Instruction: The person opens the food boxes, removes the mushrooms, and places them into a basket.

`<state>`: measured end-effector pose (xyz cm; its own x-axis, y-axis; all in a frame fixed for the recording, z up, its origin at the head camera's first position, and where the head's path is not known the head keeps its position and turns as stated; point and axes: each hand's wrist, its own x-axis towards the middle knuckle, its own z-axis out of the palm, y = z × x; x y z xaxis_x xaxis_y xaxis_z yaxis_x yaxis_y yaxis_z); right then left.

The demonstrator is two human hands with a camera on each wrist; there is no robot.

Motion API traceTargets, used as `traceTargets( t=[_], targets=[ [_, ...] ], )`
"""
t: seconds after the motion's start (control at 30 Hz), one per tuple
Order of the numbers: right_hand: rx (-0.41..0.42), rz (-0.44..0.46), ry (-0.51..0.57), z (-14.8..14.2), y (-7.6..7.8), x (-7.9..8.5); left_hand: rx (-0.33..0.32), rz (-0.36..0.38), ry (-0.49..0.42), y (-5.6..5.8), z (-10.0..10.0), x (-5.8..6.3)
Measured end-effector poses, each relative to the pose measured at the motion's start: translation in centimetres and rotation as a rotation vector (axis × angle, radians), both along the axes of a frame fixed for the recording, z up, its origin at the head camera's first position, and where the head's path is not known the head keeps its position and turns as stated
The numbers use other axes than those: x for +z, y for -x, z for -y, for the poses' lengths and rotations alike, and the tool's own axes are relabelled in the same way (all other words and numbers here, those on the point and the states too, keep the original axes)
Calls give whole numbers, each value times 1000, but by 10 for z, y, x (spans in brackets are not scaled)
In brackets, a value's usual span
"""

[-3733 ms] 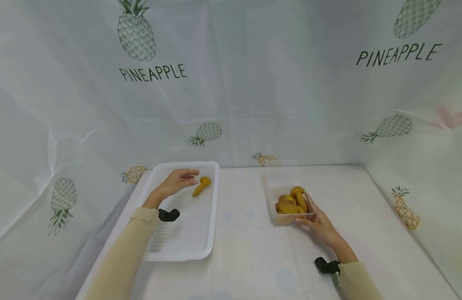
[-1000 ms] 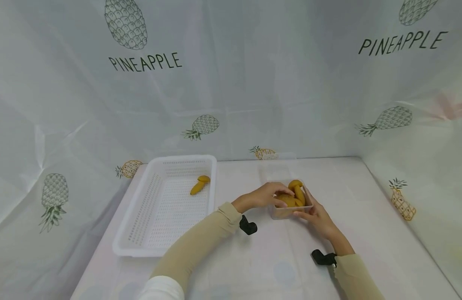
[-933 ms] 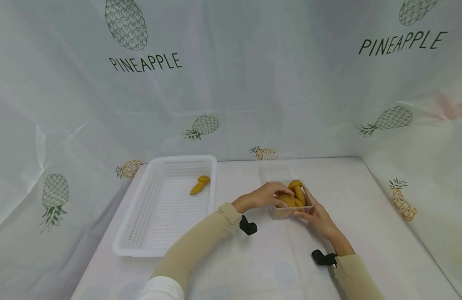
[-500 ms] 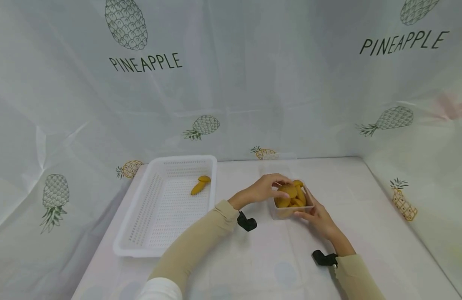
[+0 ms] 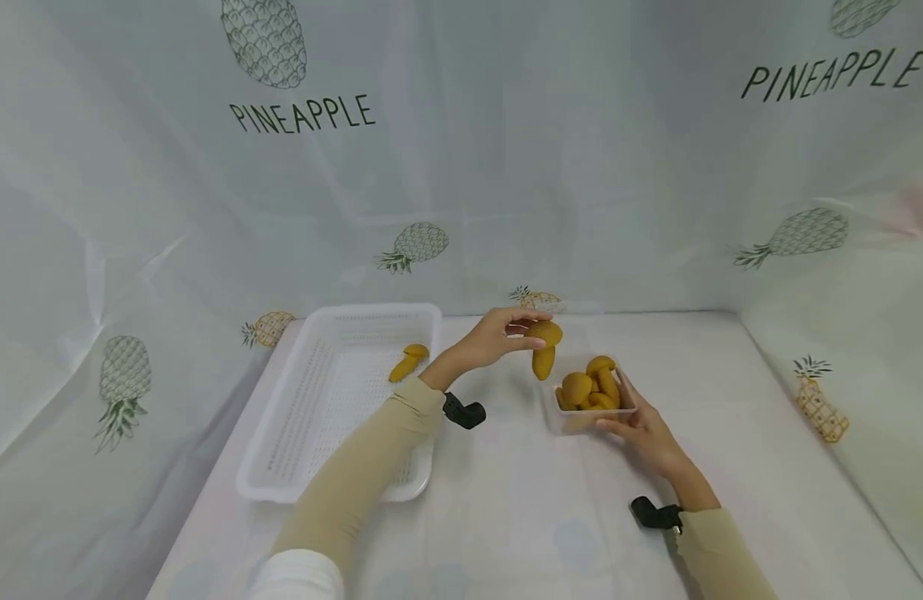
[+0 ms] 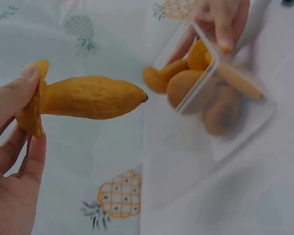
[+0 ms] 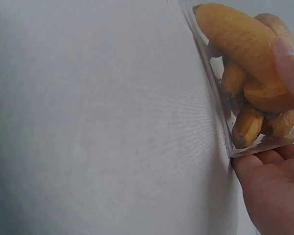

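My left hand [image 5: 486,340] pinches a yellow-brown mushroom [image 6: 95,97] by its cap, stem hanging down, above the table between the basket and the clear box. In the left wrist view the thumb and fingers press the cap from both sides. The clear plastic box [image 5: 569,423] holds several more mushrooms [image 5: 579,388]. With thumb at its front and fingers along the far right side, my right hand [image 5: 649,437] grips the box. One more mushroom [image 5: 409,363] lies inside the white basket [image 5: 250,479]. The right wrist view shows mushrooms [image 7: 235,44] through the box wall.
A thin clear lid [image 5: 577,310] stands open behind the box. White pineapple-printed cloth covers the table [image 5: 521,525] and the upright back and sides. Black wrist cameras [image 5: 464,412] sit on both wrists.
My left hand has gone from over the basket to the box, then lifted a mushroom out, up and to the left. The right hand stays on the box. The head view has shifted slightly.
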<state>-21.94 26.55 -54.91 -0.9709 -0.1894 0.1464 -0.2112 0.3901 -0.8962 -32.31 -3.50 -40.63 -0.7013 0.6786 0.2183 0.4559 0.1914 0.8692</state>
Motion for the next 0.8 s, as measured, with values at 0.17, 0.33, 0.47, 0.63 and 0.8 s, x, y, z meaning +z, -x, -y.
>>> traceTargets(
  t=[0.17, 0.33, 0.47, 0.63, 0.8],
  targets=[
    [3, 5, -4, 2, -1, 3, 52, 29, -28, 4, 27, 13],
    [16, 12, 27, 10, -8, 20, 105, 45, -47, 3, 56, 24],
    [17, 9, 42, 13, -13, 32, 133, 50, -55, 4, 81, 28],
    [22, -1, 53, 13, -13, 30, 168, 31, -6, 6, 116, 29],
    [25, 12, 63, 9, -7, 17, 209, 30, 49, 3, 148, 28]
  ],
)
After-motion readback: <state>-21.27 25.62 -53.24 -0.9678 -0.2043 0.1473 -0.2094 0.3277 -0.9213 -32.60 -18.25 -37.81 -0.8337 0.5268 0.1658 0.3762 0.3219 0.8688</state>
